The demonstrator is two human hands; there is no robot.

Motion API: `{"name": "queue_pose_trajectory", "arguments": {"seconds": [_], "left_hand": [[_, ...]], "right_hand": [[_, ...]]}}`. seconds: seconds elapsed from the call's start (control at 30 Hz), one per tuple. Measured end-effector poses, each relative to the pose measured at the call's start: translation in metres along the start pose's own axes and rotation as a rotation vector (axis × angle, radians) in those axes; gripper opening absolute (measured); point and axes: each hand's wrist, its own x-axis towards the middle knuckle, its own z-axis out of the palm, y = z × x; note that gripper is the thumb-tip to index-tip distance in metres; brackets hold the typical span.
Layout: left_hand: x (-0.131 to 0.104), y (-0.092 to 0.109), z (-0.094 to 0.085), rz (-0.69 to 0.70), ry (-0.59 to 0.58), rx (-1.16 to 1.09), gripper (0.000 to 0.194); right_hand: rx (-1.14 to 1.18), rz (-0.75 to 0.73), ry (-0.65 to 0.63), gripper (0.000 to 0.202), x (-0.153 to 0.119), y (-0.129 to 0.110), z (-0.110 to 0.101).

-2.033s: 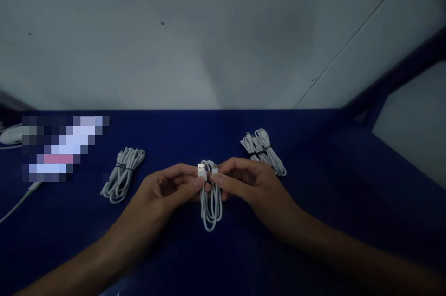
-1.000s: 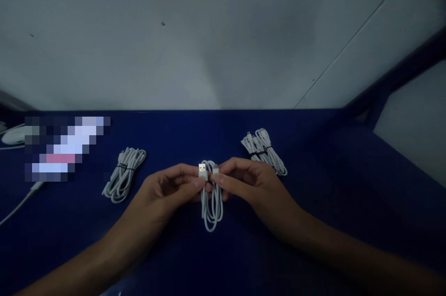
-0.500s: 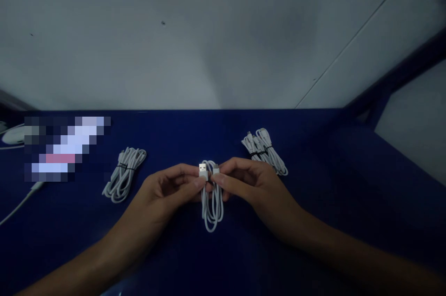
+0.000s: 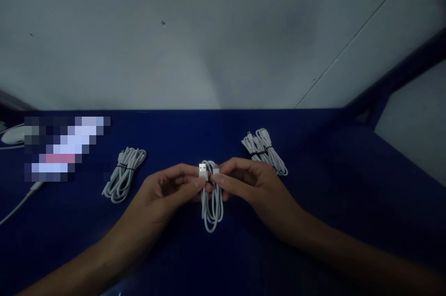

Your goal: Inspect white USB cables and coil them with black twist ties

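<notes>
A white USB cable (image 4: 212, 214), coiled in long loops, is held upright between my two hands above the blue table. My left hand (image 4: 172, 189) pinches it on the left, thumb just below the metal USB plug. From the other side my right hand (image 4: 251, 182) grips the cable, its thumb at the second, smaller plug end. Both plugs point away from me, side by side. A dark bit shows at the coil's middle between the thumbs; the fingers behind the coil are partly hidden.
Left of my hands lies a coiled white cable bundle (image 4: 123, 175) with a black tie. Several tied white cables (image 4: 265, 149) lie beyond my right hand. A blurred-out bright device (image 4: 71, 147) with a white cord (image 4: 21, 205) is at far left. A pale wall (image 4: 174, 63) rises behind the blue table (image 4: 188, 131).
</notes>
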Motion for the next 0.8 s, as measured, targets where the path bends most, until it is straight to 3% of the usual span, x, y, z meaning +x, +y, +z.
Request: {"name": "queue_pose_trajectory", "arguments": {"seconds": [0.8], "left_hand": [[0.0006,-0.0005,-0.0004,0.002,-0.025,-0.009,0.022]], "right_hand": [[0.009,0.001,0.007,0.018,0.0004,0.0,0.0012]]}}
